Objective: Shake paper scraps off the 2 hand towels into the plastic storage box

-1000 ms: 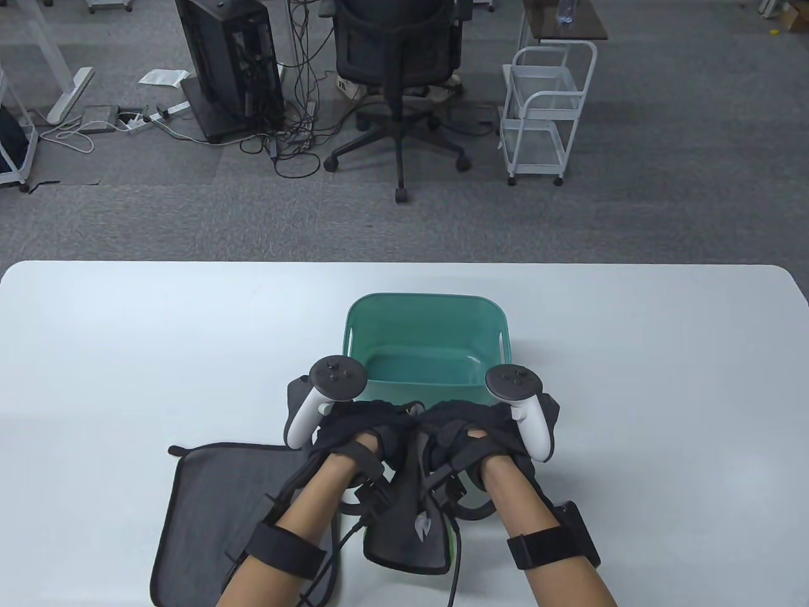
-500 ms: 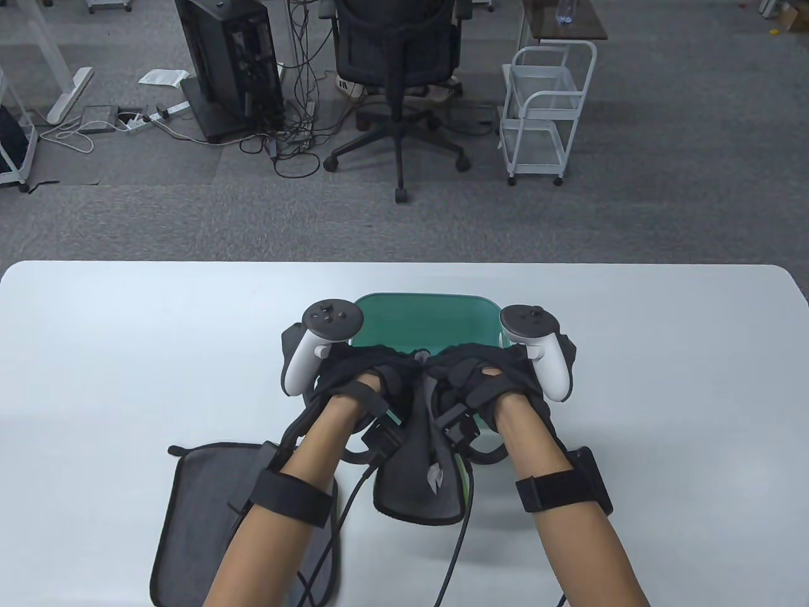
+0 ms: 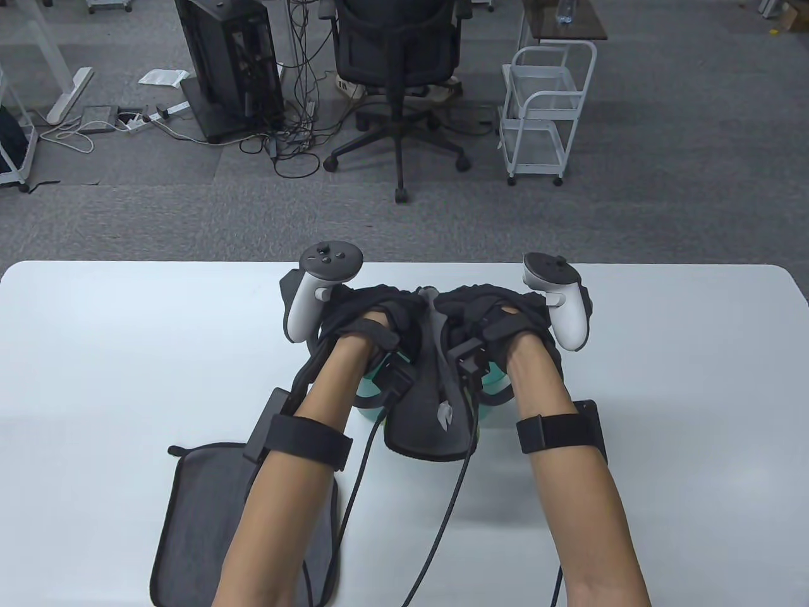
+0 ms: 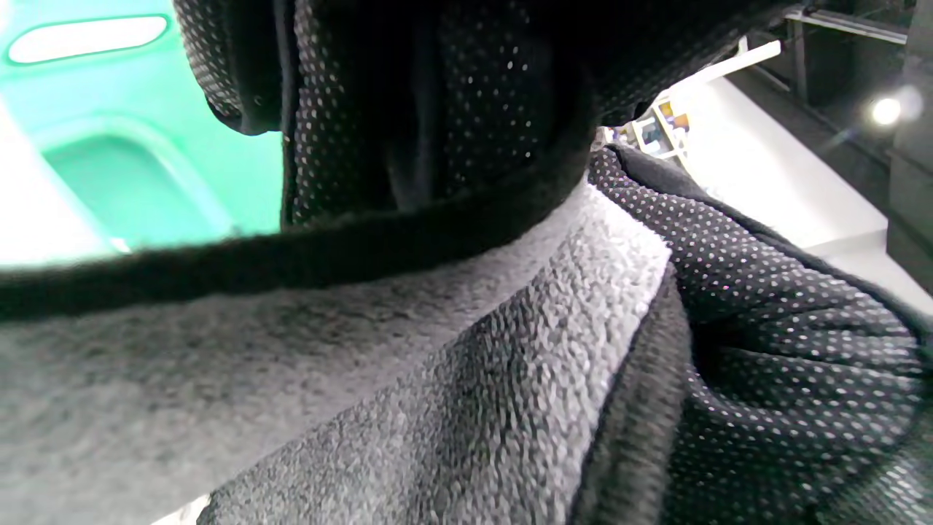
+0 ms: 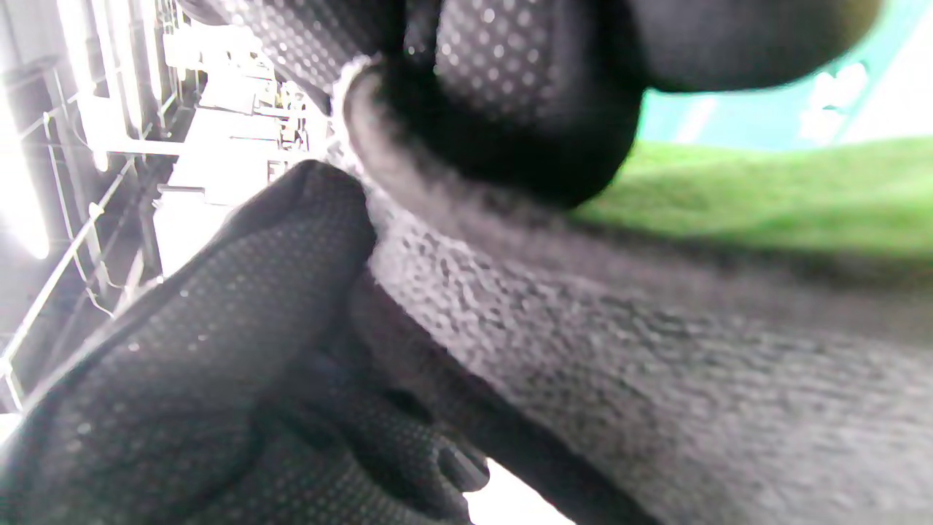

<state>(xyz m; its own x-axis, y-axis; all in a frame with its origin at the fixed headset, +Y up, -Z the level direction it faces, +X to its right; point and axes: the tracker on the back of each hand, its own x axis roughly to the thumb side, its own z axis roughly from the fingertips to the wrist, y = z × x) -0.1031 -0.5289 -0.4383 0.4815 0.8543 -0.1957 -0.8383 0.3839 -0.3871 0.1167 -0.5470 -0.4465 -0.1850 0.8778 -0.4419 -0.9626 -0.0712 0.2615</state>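
Both hands grip the top edge of a dark grey towel [image 3: 420, 404], which hangs bunched between them over the green plastic box [image 3: 495, 383]. My left hand [image 3: 373, 313] and right hand [image 3: 490, 313] sit side by side, nearly touching. A small white piece [image 3: 444, 415] clings to the hanging towel; whether it is a tag or a scrap I cannot tell. In the left wrist view my fingers [image 4: 437, 109] curl round the towel [image 4: 364, 379] above the box [image 4: 109, 146]. The right wrist view shows fingers [image 5: 510, 87] pinching the towel [image 5: 656, 350]. A second grey towel [image 3: 189, 506] lies flat.
The white table [image 3: 126, 354] reaches left and right of the box. The flat towel lies at the near left under my left forearm. Beyond the far table edge are an office chair [image 3: 398, 57], a white cart [image 3: 547, 107] and floor cables.
Both hands have carried the towel up and away from me, from the box's near rim to over the whole box, which is now mostly hidden. The flat towel has not moved.
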